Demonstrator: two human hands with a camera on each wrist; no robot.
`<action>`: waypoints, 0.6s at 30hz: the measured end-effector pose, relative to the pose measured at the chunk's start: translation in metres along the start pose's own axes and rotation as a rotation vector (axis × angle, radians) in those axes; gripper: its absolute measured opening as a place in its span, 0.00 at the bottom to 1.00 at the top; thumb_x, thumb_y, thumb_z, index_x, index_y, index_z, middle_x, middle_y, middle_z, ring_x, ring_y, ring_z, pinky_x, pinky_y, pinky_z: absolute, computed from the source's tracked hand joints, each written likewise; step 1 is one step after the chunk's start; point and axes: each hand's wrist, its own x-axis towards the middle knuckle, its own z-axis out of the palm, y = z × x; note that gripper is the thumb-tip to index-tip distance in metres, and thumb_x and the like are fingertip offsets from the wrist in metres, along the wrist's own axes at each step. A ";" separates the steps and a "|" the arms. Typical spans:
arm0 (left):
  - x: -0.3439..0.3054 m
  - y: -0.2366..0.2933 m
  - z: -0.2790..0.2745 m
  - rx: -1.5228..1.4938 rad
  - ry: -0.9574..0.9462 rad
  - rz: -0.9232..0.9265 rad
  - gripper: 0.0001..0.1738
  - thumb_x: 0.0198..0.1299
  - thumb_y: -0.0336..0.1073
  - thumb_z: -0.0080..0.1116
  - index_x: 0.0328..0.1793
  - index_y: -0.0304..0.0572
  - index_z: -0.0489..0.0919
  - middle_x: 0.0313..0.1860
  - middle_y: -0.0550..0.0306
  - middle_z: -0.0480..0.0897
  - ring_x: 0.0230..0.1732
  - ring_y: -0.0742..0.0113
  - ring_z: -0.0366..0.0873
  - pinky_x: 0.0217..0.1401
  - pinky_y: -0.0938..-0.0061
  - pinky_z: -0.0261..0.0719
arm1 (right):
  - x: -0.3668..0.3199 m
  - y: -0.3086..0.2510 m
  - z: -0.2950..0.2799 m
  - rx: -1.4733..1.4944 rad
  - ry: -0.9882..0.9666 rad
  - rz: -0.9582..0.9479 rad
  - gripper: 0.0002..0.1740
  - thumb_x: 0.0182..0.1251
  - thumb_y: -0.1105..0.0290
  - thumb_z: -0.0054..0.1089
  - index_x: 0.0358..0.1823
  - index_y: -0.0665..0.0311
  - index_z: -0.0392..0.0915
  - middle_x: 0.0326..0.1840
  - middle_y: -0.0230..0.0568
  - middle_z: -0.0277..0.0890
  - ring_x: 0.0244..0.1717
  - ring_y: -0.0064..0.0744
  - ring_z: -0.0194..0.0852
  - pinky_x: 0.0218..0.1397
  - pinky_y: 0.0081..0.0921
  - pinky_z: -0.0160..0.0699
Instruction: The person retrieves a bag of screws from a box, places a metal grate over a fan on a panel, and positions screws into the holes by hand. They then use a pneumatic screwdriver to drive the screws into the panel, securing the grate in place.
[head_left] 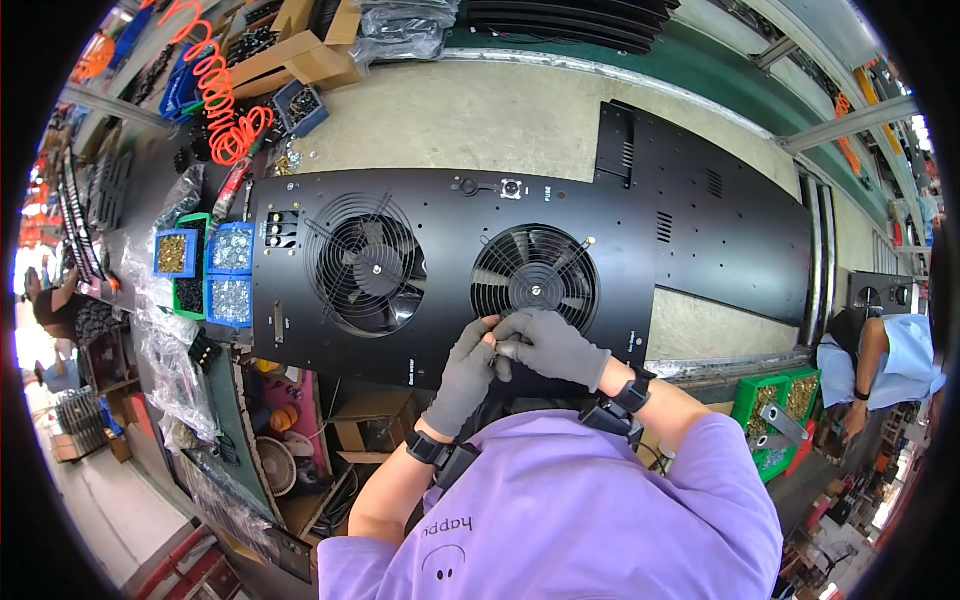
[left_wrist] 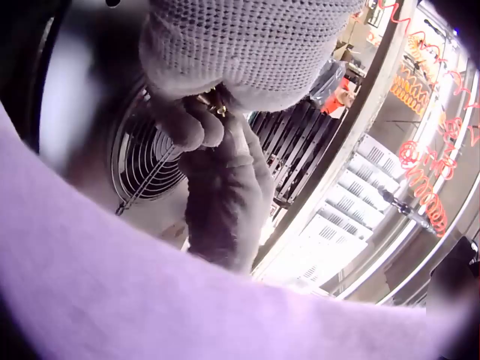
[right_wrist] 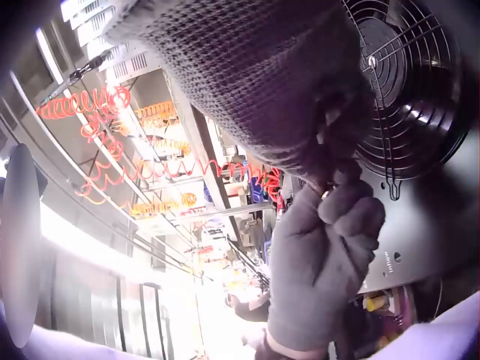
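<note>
One purple shirt, two gloved hands in a pinch on one brassy piece, two fans.

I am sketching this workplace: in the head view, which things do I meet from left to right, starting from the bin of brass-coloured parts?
Bin of brass-coloured parts, two blue bins of silvery parts, left fan, gloved left hand, gloved right hand, green bin of metal parts, person in light blue.

pale worktop | black two-fan panel, centre-near | second black panel, right | loose metal bits, far left
</note>
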 end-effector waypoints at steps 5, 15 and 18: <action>-0.012 -0.005 -0.007 0.118 0.037 0.057 0.21 0.68 0.36 0.38 0.63 0.32 0.62 0.32 0.57 0.73 0.25 0.73 0.69 0.30 0.79 0.69 | 0.007 0.001 0.001 -0.036 -0.185 0.072 0.11 0.57 0.68 0.56 0.40 0.65 0.78 0.36 0.46 0.77 0.38 0.45 0.76 0.43 0.34 0.73; -0.030 -0.001 -0.037 0.075 0.051 0.012 0.14 0.67 0.38 0.42 0.49 0.35 0.71 0.29 0.60 0.72 0.24 0.76 0.66 0.29 0.81 0.67 | 0.029 -0.017 0.011 -0.126 -0.234 -0.027 0.12 0.56 0.69 0.58 0.41 0.63 0.79 0.36 0.42 0.77 0.39 0.39 0.76 0.43 0.29 0.75; -0.032 -0.001 -0.029 0.069 0.034 -0.019 0.12 0.66 0.38 0.44 0.43 0.37 0.72 0.24 0.65 0.69 0.21 0.80 0.63 0.24 0.84 0.61 | 0.032 -0.007 0.020 0.018 -0.113 -0.038 0.10 0.60 0.70 0.55 0.42 0.64 0.76 0.34 0.40 0.77 0.32 0.29 0.78 0.34 0.25 0.77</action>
